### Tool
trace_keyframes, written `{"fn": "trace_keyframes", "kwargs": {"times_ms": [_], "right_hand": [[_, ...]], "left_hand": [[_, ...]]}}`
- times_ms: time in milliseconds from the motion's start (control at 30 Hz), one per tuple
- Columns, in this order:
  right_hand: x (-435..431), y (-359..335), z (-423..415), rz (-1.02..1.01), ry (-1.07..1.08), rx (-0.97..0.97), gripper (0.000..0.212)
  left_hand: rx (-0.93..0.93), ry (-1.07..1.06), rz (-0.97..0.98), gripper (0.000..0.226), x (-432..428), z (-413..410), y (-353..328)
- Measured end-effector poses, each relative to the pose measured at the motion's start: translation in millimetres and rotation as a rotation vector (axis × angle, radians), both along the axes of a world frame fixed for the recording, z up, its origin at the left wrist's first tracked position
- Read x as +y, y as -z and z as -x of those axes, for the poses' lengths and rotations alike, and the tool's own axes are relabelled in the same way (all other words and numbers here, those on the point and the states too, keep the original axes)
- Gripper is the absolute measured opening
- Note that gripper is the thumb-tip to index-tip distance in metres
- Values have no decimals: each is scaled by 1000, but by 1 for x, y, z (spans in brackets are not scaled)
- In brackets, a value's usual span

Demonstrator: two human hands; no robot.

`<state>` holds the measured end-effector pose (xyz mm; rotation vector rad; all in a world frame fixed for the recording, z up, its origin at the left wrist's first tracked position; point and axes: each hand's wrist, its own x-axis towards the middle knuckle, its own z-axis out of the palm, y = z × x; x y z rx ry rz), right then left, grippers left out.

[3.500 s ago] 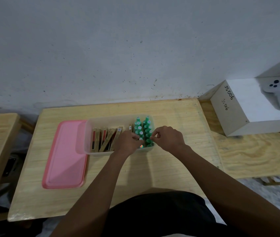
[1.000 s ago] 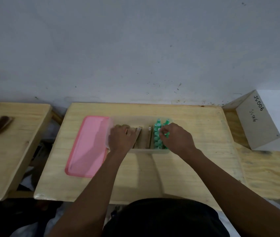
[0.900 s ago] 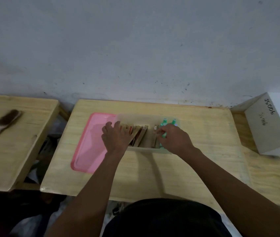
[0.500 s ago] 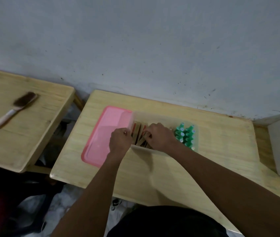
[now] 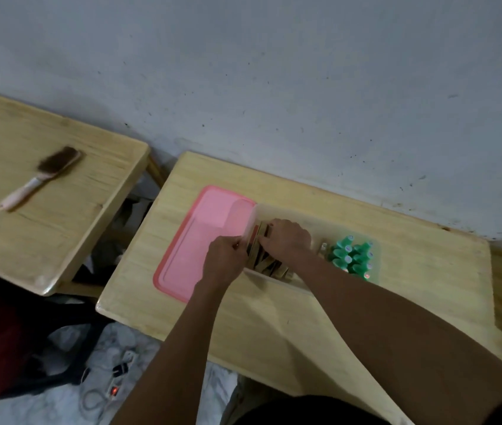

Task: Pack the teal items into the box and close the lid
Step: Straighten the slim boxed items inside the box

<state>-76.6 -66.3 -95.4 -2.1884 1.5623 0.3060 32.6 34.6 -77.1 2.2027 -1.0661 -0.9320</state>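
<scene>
Forearms out over the tabletop (image 5: 274, 326), hands close together. Left hand (image 5: 223, 262) curled on the left end wall of the translucent box (image 5: 274, 280), steadying it; right hand (image 5: 286, 240) just beside, fingers bent down among the brown packs (image 5: 263, 260), pinching or merely pushing impossible to tell. Teal items (image 5: 352, 256) already upright at the box's right end. Looked like final tidying before closing; called next for lifting the pink lid (image 5: 200, 237), flat at the box's left end, and seating it squarely.

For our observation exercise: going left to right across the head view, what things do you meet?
Brush → pink lid → left hand → right hand → teal bottles. The clear box overlaps several, so it is omitted.
</scene>
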Motion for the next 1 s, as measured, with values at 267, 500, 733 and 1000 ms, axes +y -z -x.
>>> {"fn": "trace_keyframes", "kwargs": {"times_ms": [267,500,733,1000], "right_hand": [[-8,5,-3,-148,110,-82,35],[-6,2,-4,-104,116,-95,37],[6,2,-3,2,203,-173,25],[3,-1,7,-117,242,-380,13]], "left_hand": [[-17,-51,14,29,-1,5,-4],[35,-64,66,35,5,6,7],[6,8,136,34,7,3,9],[55,69,127,30,9,-1,6]]}}
